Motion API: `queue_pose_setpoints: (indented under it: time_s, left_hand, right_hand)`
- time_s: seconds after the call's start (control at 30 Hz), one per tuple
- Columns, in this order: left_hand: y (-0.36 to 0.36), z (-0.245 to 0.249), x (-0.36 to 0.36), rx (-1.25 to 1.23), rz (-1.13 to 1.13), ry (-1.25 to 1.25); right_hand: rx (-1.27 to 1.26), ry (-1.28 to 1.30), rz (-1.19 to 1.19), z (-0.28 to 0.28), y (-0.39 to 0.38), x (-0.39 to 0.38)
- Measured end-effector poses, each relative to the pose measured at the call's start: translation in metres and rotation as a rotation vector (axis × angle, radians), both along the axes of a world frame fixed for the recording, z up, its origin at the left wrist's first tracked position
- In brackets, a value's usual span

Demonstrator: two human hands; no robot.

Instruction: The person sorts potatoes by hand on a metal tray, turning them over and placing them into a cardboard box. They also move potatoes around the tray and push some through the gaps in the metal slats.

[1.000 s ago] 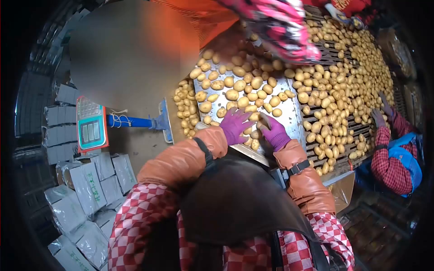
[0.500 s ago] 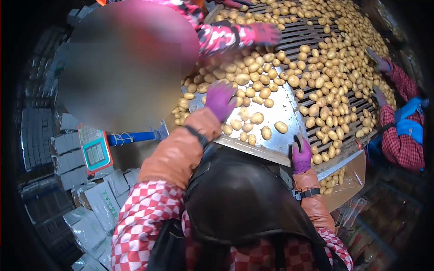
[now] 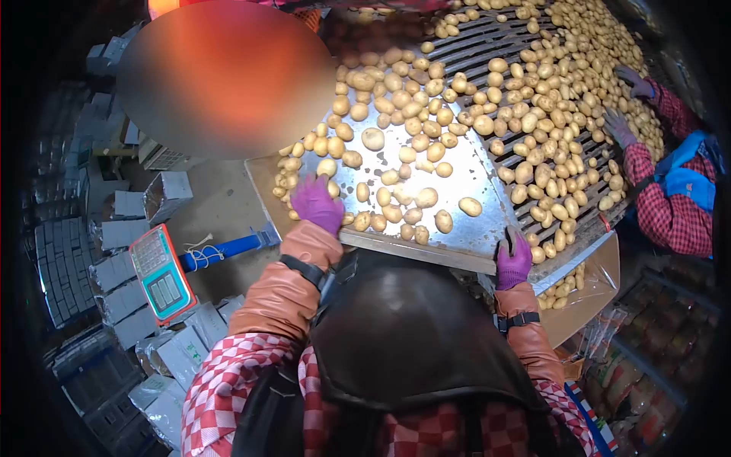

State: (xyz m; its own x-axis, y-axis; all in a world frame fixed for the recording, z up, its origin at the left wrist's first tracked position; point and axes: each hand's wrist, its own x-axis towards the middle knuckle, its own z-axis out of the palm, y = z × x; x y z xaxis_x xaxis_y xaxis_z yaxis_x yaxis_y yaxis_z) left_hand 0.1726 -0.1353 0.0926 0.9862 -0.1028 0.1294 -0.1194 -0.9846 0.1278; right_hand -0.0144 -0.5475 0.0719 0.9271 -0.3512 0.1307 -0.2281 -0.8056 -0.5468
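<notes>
My left hand (image 3: 318,204), in a purple glove, is at the left front of a shiny metal tray (image 3: 487,228), its fingers spread beside several potatoes (image 3: 364,192). It appears to touch the potatoes nearest the edge; no grip on one shows. At the tray's front right corner rests my right hand (image 3: 514,260), also gloved in purple, its fingers stretched forward against the rim. Loose potatoes lie across the tray, thickest toward the back left.
A slatted rack (image 3: 476,55) covered with potatoes adjoins the tray. A co-worker's gloved hands (image 3: 620,128) work at right. Below the rack stands a box (image 3: 586,297) holding potatoes. A digital scale (image 3: 161,274) and white boxes (image 3: 179,352) are at left.
My left hand has moved left and toward me, from the middle of the tray to its left front edge. Potatoes have spread on the tray. The other person's pink-gloved hand has left the rack.
</notes>
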Motion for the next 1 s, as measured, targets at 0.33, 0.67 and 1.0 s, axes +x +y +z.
queue_pose_setpoints:
  time_s: [0.33, 0.67, 1.0]
  left_hand:
    - [0.037, -0.025, 0.018, 0.046, -0.331, -0.022]
    - [-0.019, -0.021, 0.109, -0.188, -0.204, -0.121]
    - [0.036, -0.052, 0.021, -0.061, 0.059, -0.01]
  right_hand:
    - [0.042, 0.018, 0.051, -0.01, -0.009, -0.001]
    - [0.124, 0.047, 0.099, -0.012, -0.009, 0.0]
    - [0.228, 0.123, 0.169, -0.016, -0.021, -0.002]
